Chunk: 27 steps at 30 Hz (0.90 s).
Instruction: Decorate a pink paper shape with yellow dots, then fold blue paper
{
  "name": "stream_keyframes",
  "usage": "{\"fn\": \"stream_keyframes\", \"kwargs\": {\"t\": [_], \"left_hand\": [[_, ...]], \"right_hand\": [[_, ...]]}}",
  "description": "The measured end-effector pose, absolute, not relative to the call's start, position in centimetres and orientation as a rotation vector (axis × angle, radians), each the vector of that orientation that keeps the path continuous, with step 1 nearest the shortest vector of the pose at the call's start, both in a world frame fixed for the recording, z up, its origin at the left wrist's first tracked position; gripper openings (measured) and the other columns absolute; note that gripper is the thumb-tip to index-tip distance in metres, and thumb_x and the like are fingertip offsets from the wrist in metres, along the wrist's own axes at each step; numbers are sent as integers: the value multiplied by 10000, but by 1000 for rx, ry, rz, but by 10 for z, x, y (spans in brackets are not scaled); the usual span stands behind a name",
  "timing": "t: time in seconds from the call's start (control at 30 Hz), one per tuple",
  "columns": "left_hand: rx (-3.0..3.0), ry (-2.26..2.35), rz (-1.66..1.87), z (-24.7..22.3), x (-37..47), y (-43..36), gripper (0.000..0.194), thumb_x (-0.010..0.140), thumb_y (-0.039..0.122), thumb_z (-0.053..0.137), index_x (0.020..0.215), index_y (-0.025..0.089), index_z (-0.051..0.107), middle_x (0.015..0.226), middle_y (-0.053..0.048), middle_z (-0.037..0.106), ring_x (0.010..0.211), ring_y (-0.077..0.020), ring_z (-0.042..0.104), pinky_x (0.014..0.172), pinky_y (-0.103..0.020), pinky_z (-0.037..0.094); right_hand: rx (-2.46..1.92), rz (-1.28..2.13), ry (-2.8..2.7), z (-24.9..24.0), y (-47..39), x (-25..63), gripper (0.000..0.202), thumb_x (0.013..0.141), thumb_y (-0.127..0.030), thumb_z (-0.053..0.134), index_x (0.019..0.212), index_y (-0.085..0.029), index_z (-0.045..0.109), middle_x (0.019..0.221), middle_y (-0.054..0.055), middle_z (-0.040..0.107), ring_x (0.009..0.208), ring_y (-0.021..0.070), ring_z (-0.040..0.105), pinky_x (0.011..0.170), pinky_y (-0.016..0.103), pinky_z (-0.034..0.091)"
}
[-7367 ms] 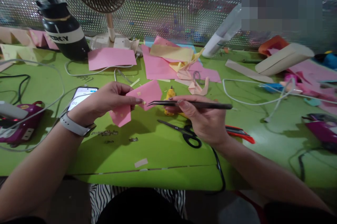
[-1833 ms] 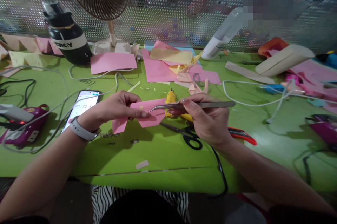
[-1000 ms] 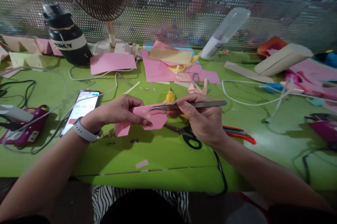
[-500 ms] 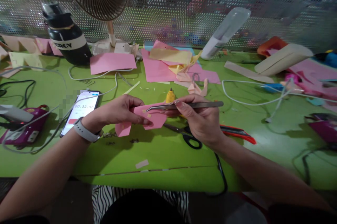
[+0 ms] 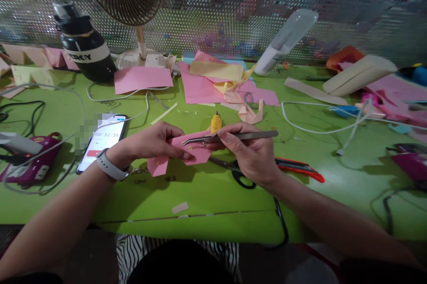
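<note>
Viewing remotely, I find the pink cut-and-folded paper piece (image 5: 200, 156) raised over the green desk, between the two hands. The left hand (image 5: 151, 141) pinches it between thumb and fingers; the right hand (image 5: 256, 157) grips slim grey metal tweezers with a bent tip (image 5: 255, 135), the tip at the paper's upper face, just beyond the left thumb. Work done, as far as I can verify: the paper is cut to shape, and small pale-yellow patches (image 5: 190, 148) show on its face. I cannot tell whether these are fixed down, whether the tweezers hold one, or how many are lacking, so I judge the piece partly worked and do not certify it finished. Loose small dark bits (image 5: 140, 170) lie below the left hand, off the paper. A narrow pale-yellow strip (image 5: 164, 113) lies beyond the left hand. Black-handled scissors (image 5: 231, 166) rest partly beneath the right hand, and a red-and-black utility knife (image 5: 302, 168) lies just to its right; neither is in use.
</note>
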<state>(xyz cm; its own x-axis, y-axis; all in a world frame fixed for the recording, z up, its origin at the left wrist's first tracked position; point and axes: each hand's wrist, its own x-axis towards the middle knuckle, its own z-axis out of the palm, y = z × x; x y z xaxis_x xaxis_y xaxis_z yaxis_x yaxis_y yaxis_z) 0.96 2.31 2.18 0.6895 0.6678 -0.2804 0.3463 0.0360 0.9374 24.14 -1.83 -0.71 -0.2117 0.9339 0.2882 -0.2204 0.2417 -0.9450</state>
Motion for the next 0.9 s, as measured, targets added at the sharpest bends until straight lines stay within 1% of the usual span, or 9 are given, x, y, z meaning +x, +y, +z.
{"fn": "stream_keyframes", "kwargs": {"t": [0.17, 0.27, 0.33, 0.4, 0.47, 0.57, 0.7, 0.8, 0.9], "left_hand": [[1516, 877, 254, 28, 8, 22, 313, 759, 369, 758, 976, 145, 733, 807, -42, 728, 613, -104, 605, 536, -203, 455], [1473, 882, 242, 34, 6, 21, 270, 841, 333, 671, 1027, 146, 731, 886, -65, 741, 678, -119, 640, 577, -208, 472], [1446, 861, 276, 36, 4, 21, 218, 864, 292, 643, 990, 147, 745, 945, -75, 750, 772, -132, 663, 669, -219, 494], [1420, 853, 311, 37, 2, 22, 191, 868, 273, 641, 956, 148, 757, 966, -75, 754, 806, -132, 665, 722, -225, 496], [1405, 853, 346, 36, 1, 22, 190, 869, 275, 650, 957, 149, 761, 941, -66, 754, 760, -110, 648, 700, -210, 483], [1380, 858, 379, 35, 1, 23, 216, 874, 288, 650, 981, 137, 762, 804, -46, 734, 623, -75, 576, 607, -189, 442], [1344, 835, 396, 36, 3, 21, 212, 889, 282, 635, 966, 131, 763, 762, -36, 714, 561, -55, 507, 561, -180, 405], [1328, 804, 393, 36, 4, 21, 199, 903, 274, 624, 897, 131, 761, 716, -17, 693, 540, -49, 484, 550, -176, 394], [1323, 785, 402, 36, 5, 21, 210, 914, 256, 608, 826, 130, 750, 620, 10, 640, 521, -53, 469, 563, -183, 399]], "right_hand": [[-776, 1178, -1352, -8, -15, 244, 79, 868, -265, 691, 917, -204, 683, 817, 3, 761, 709, 161, 751, 686, 300, 662], [-818, 1022, -1413, -8, -15, 248, 78, 875, -266, 681, 933, -213, 685, 851, 7, 766, 733, 169, 754, 685, 299, 658], [-830, 782, -1531, -6, -17, 251, 126, 868, -233, 687, 993, -239, 698, 900, 6, 771, 751, 169, 754, 690, 283, 653], [-784, 477, -1743, -4, -19, 255, 257, 854, -192, 695, 1098, -273, 690, 989, 6, 771, 799, 175, 755, 718, 275, 649], [-624, 197, -1982, -1, -19, 259, 378, 843, -147, 696, 1199, -265, 652, 1066, 30, 758, 894, 191, 747, 781, 284, 642], [-352, -106, -2199, 3, -19, 261, 466, 823, -84, 696, 1269, -165, 590, 1070, 100, 752, 1006, 206, 719, 880, 320, 618], [-295, -297, -2265, 6, -18, 259, 385, 823, -83, 694, 1191, -72, 580, 1010, 147, 759, 1024, 217, 712, 864, 356, 628], [-300, -324, -2266, 8, -19, 257, 283, 834, -102, 691, 1104, -96, 607, 984, 136, 766, 999, 204, 719, 835, 335, 636], [-298, -319, -2264, 9, -18, 257, 256, 827, -108, 700, 1072, -115, 630, 980, 129, 768, 972, 203, 728, 837, 330, 636]]}}
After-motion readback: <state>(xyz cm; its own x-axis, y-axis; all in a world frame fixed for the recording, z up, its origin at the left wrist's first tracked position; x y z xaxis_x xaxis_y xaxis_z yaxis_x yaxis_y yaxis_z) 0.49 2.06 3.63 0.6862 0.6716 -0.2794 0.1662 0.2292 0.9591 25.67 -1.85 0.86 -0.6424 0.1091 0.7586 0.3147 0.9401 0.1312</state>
